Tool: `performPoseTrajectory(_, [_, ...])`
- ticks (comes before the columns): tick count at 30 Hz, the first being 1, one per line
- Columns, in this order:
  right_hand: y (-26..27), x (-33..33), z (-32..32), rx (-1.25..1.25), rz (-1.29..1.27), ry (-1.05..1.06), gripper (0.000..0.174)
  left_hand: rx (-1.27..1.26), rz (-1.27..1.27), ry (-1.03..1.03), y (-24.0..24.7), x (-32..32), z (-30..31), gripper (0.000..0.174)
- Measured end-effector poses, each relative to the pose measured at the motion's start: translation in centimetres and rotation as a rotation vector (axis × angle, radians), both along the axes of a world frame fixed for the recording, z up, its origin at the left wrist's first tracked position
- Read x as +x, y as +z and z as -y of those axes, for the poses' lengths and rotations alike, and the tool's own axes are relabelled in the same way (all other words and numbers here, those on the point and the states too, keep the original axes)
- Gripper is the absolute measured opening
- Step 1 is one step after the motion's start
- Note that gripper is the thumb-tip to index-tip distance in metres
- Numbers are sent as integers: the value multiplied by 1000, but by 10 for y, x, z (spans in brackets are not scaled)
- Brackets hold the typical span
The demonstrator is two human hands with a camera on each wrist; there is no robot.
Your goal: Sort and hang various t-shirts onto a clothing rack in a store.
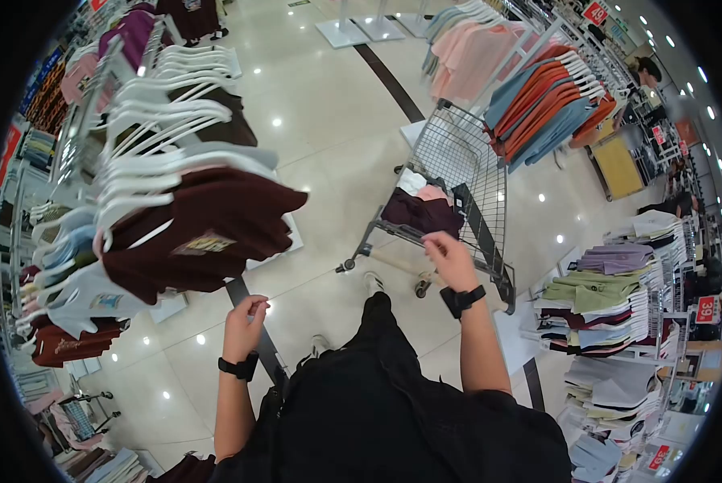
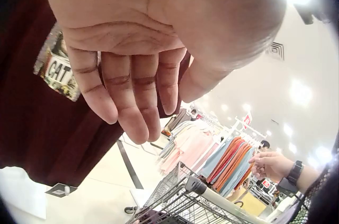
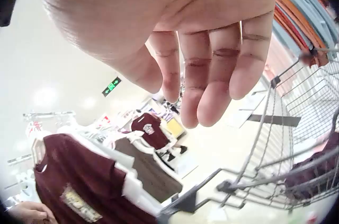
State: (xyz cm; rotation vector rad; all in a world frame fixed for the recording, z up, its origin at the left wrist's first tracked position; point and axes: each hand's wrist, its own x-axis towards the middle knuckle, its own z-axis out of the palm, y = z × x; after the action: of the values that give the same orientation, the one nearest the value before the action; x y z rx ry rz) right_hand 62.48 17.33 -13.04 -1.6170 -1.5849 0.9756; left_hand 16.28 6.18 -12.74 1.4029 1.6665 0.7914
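Observation:
My left hand (image 1: pixel 244 326) hangs in the air beside a rack, its fingers loosely bent and holding nothing. Nearest to it is a dark maroon T-shirt (image 1: pixel 208 229) on a white hanger, with a printed patch reading CAT (image 2: pixel 59 71) in the left wrist view. Over the near end of a wire shopping cart (image 1: pixel 490 193) is my right hand (image 1: pixel 454 262), fingers relaxed and nothing in them. Inside the cart lie folded clothes: a dark purple garment (image 1: pixel 422 212), a pink one (image 1: pixel 433 193) and a white one (image 1: pixel 411 182).
White hangers (image 1: pixel 171 113) crowd the rack on the left. Orange and blue shirts (image 1: pixel 546 101) hang beyond the cart, with pink ones (image 1: pixel 469 50) behind. A rack of folded-over tops (image 1: pixel 602 290) stands at right. Glossy tile floor (image 1: pixel 320 161) runs between the racks.

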Motion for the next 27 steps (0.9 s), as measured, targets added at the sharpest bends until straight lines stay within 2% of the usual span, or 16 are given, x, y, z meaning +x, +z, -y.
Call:
performPoseTrajectory(2, [-1, 43, -35, -59, 0, -90, 16, -19, -5, 16, 0, 26, -25, 17])
performPoseTrajectory(3, [-28, 69, -57, -37, -65, -116, 15, -23, -9, 36, 1, 39, -42, 18])
performPoseTrajectory(5, [-80, 124, -111, -158, -85, -189, 15, -54, -52, 63, 1, 82, -76, 18])
performPoseTrajectory(7, [-171, 169, -156, -232, -43, -190, 20, -102, 36, 123, 2, 120, -101, 16])
performPoseTrajectory(8, [-212, 182, -172, -268, 59, -144, 23, -118, 17, 57, 9, 134, -111, 15])
performPoseTrajectory(9, [-228, 188, -186, -301, 161, -92, 27, -141, 2, 65, 11, 143, -119, 15])
performPoseTrajectory(11, [-254, 178, -198, -337, 290, 48, 31, -195, -71, 90, 14, 149, -119, 15])
performPoseTrajectory(12, [-307, 187, -209, -409, 303, 85, 36, -185, -70, 138, 14, 157, -127, 16])
performPoseTrajectory(13, [-324, 186, -220, -540, 362, 150, 41, -209, -81, 150, 16, 167, -136, 16])
performPoseTrajectory(16, [-363, 154, -227, -647, 378, 219, 44, -271, -131, 264, 31, 171, -135, 17])
performPoseTrajectory(18, [-383, 130, -233, -672, 257, 145, 52, -284, -150, 321, 41, 172, -129, 17])
performPoseTrajectory(20, [-409, 115, -241, -674, 249, 154, 55, -292, -147, 379, 42, 170, -125, 16])
performPoseTrajectory(21, [-434, 110, -240, -666, 251, 139, 59, -297, -158, 397, 44, 171, -121, 16])
performPoseTrajectory(22, [-484, 108, -237, -736, 137, 23, 64, -319, -172, 396, 44, 174, -122, 16])
performPoseTrajectory(25, [-472, 111, -249, -781, 224, 35, 65, -358, -180, 403, 45, 178, -118, 17])
performPoseTrajectory(27, [-473, 120, -248, -716, 211, -4, 69, -380, -166, 406, 43, 179, -117, 17])
